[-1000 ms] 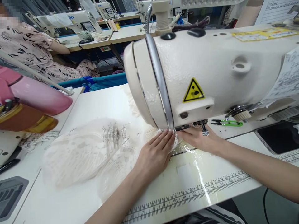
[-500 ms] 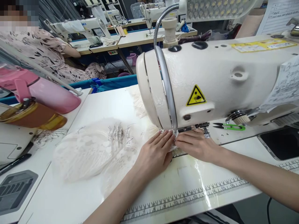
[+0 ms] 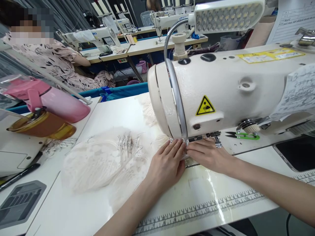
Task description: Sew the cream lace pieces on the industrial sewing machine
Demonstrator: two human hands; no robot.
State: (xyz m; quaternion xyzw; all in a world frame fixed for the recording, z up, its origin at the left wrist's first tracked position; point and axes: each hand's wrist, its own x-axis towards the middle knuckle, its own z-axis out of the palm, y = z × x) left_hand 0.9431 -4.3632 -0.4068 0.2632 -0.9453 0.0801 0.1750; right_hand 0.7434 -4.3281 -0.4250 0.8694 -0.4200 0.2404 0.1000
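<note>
Both hands are at the needle area of a cream sewing machine (image 3: pixel 221 82). My left hand (image 3: pixel 167 160) lies over sheer white fabric (image 3: pixel 95 164), its fingers stretched out and pressing down just left of the presser foot. My right hand (image 3: pixel 209 154) is closed, fingers together and bent, pinching the fabric's edge at the front right of the foot. Only a small dotted white bit of cloth shows between the fingertips. The needle and foot are mostly hidden by the machine head and fingers. Dark loose threads lie across the fabric on the left.
Green thread snips (image 3: pixel 243 135) and a phone (image 3: pixel 296 152) lie to the right. A printed ruler (image 3: pixel 197 214) runs along the front edge. At left are a pink bottle (image 3: pixel 64 101) and an amber cup (image 3: pixel 44 126). A person in patterned clothes (image 3: pixel 59 65) sits beyond.
The view has shifted slightly, so the scene sits a little lower and the left side farther right. Both hands stay at the needle; the left fingertips look slightly more drawn in.
</note>
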